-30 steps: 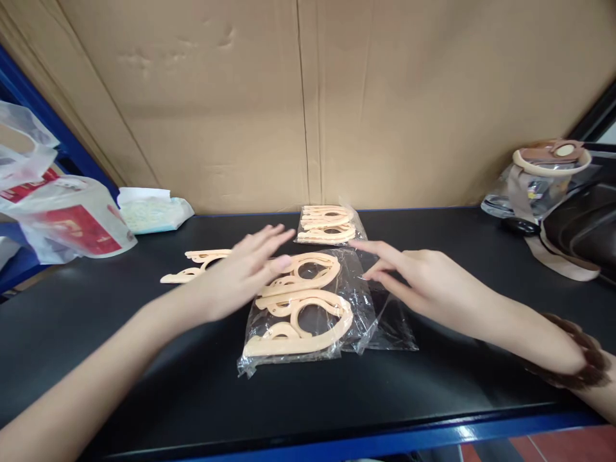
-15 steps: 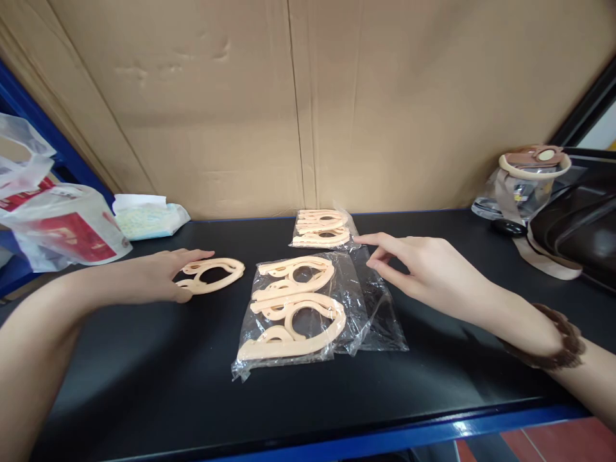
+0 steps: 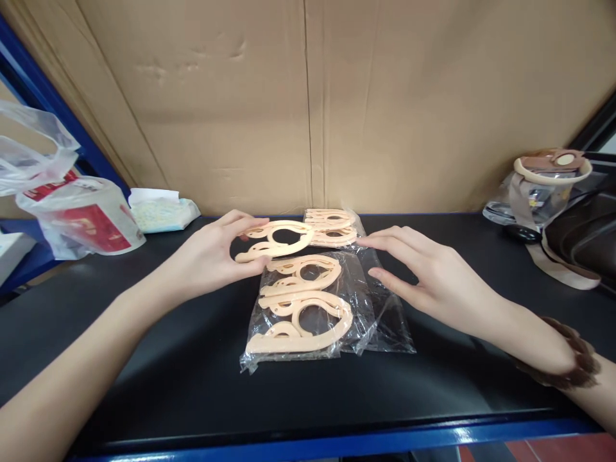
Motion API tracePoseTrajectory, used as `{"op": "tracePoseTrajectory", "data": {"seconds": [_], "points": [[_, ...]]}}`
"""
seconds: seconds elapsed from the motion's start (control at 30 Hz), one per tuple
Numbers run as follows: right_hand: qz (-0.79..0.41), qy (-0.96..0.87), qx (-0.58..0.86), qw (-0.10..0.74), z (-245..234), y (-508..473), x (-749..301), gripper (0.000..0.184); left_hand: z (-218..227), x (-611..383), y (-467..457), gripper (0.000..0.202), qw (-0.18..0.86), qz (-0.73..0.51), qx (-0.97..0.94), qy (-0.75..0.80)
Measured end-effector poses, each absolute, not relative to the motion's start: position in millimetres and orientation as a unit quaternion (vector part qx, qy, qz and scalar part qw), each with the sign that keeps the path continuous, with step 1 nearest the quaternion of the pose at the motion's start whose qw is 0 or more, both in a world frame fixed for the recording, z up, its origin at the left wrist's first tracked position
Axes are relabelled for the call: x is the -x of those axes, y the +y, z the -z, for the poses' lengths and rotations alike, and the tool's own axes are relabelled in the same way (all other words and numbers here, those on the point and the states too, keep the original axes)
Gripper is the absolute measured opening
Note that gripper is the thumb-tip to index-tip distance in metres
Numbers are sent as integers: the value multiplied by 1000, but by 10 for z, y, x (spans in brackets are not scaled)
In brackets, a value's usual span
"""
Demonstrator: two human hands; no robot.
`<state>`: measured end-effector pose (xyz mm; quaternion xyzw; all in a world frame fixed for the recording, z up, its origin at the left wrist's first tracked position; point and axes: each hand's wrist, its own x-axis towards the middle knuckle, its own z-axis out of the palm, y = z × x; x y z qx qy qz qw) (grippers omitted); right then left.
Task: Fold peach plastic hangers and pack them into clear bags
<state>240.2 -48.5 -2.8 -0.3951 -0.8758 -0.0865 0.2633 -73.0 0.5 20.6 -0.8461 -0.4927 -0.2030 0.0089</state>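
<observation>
My left hand (image 3: 212,256) pinches a loose peach plastic hanger piece (image 3: 274,239) and holds it just above the black table (image 3: 144,359). In front of it lies a clear plastic bag (image 3: 308,308) with two or three of the same peach pieces inside. My right hand (image 3: 423,276) is open, its fingers stretched out flat over the bag's right side and over empty clear bags (image 3: 389,314). A second filled bag (image 3: 332,226) lies at the back, close to the held piece.
A cardboard wall (image 3: 308,102) closes the back. At the left stand a white plastic bag with red print (image 3: 81,218) and a wipes pack (image 3: 161,210). A capped bottle with a strap (image 3: 543,186) and a dark bag (image 3: 587,231) sit at the right. The blue table edge (image 3: 337,443) runs along the front.
My left hand took the loose peach piece from the table at the left and brought it right, above the filled bag. My right hand stayed beside the bag, fingers spreading.
</observation>
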Motion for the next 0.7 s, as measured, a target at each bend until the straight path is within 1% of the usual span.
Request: {"op": "tracePoseTrajectory", "data": {"seconds": [0.1,0.23,0.33,0.4,0.5,0.6,0.7], "points": [[94,-888,363,265,18,-505,-2362,46,-188,540,-132,57,16,253,876,-411],[69,-912,327,237,7,-529,-2330,62,-79,317,-303,60,-7,266,910,-318],[39,-921,305,239,15,-545,-2319,60,30,210,-377,62,-5,263,927,-266],[34,-925,293,241,21,-555,-2316,62,85,177,-396,59,-12,257,934,-246],[40,-928,282,241,19,-568,-2319,67,129,179,-392,57,-19,250,936,-246],[45,-928,287,232,1,-585,-2316,65,142,197,-377,59,-18,242,938,-250],[43,-932,287,219,-29,-600,-2315,68,135,197,-375,61,-29,241,937,-251]]}}
